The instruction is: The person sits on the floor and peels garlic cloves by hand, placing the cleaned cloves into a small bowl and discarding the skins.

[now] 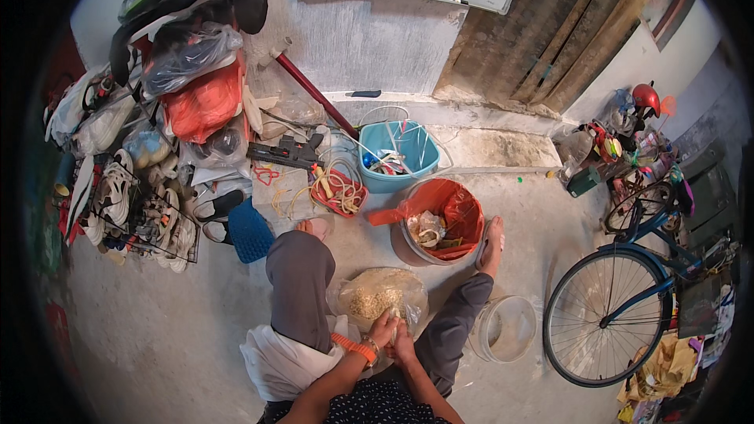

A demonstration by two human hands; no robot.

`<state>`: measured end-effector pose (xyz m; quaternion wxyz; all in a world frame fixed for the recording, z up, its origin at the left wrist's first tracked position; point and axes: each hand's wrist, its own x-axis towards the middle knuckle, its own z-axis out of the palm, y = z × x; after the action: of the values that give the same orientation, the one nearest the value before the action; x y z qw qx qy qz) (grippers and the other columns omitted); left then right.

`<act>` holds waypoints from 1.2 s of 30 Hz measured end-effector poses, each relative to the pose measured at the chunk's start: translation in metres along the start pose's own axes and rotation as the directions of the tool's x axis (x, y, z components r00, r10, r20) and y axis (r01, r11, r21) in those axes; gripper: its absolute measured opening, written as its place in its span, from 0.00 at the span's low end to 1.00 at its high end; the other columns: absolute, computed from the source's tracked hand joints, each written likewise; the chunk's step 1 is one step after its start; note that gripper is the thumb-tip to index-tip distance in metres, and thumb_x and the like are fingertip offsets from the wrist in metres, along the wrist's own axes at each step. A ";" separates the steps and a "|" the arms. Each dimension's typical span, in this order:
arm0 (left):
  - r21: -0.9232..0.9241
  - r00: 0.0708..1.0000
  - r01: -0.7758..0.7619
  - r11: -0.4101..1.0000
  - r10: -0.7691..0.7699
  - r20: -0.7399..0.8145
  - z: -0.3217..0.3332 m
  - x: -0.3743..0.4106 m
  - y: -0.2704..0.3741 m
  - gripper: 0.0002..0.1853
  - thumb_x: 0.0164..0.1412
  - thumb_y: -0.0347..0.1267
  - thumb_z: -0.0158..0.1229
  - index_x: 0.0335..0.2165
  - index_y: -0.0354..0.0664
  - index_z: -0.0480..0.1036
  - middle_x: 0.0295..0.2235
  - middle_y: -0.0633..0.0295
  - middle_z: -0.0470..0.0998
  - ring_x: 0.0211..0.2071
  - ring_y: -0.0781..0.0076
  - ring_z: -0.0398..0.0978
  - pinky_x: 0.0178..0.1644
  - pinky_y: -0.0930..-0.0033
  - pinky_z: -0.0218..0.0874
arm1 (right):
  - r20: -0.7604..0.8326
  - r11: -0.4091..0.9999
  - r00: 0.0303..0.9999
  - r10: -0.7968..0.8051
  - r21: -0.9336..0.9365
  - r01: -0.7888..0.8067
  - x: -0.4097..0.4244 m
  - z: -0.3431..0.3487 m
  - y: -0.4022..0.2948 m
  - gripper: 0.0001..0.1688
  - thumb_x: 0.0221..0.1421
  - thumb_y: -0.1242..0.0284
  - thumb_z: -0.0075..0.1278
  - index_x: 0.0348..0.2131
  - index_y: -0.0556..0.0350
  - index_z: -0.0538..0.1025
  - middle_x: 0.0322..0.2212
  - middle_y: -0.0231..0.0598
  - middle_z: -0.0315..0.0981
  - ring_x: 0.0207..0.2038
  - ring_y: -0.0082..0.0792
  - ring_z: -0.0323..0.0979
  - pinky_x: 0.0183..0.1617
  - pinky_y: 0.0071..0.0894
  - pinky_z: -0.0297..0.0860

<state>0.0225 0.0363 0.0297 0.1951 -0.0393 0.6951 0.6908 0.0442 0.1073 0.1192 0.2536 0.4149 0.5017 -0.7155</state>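
A clear plastic bag (414,301) lies on the floor between my legs, part-filled with small pale yellow pieces (371,301) whose exact kind I cannot tell. My left hand (382,328), with an orange watch strap (353,347) and a bracelet at its wrist, grips the gathered top of the bag. Close against it, my right hand (403,343) holds the same bunched plastic. The fingers partly hide the bag's neck. A white cloth (277,359) is draped by my left thigh.
Ahead stands a bucket lined with a red plastic bag (453,212) holding refuse; behind it is a light-blue bin (383,182). A translucent bucket (506,330) is right of my leg, near a blue bicycle (607,321). Shoes (121,182) and a toy gun (287,152) lie left.
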 end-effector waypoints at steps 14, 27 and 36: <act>-0.056 0.998 0.029 0.998 -0.032 -0.047 0.001 0.008 -0.021 0.16 0.52 0.32 0.39 0.38 0.35 0.62 0.29 0.51 0.70 0.33 0.61 0.68 0.36 0.69 0.58 | -0.154 0.971 0.967 -0.202 -0.161 0.177 0.032 -0.004 0.028 0.32 0.49 0.48 0.26 0.15 0.56 0.66 0.06 0.31 0.56 0.05 0.25 0.53 0.07 0.22 0.47; -0.212 0.989 0.145 0.967 -0.134 0.066 0.000 0.005 0.001 0.18 0.48 0.28 0.38 0.40 0.35 0.62 0.31 0.63 0.68 0.32 0.78 0.64 0.36 0.80 0.57 | 0.019 0.997 0.999 -0.050 0.062 0.048 0.013 -0.006 0.010 0.29 0.51 0.49 0.23 0.15 0.51 0.62 0.05 0.30 0.52 0.03 0.23 0.46 0.05 0.20 0.42; -0.101 0.995 0.100 0.990 -0.101 -0.014 -0.001 0.003 0.011 0.17 0.50 0.29 0.43 0.40 0.35 0.61 0.32 0.64 0.68 0.32 0.79 0.64 0.37 0.79 0.56 | -0.003 0.999 0.999 -0.040 0.011 0.040 0.007 0.001 0.001 0.27 0.51 0.50 0.25 0.21 0.52 0.63 0.06 0.30 0.53 0.03 0.22 0.46 0.05 0.20 0.43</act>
<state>0.0153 0.0367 0.0394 0.2209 -0.0906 0.6584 0.7138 0.0407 0.1067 0.1132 0.2361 0.4072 0.5065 -0.7224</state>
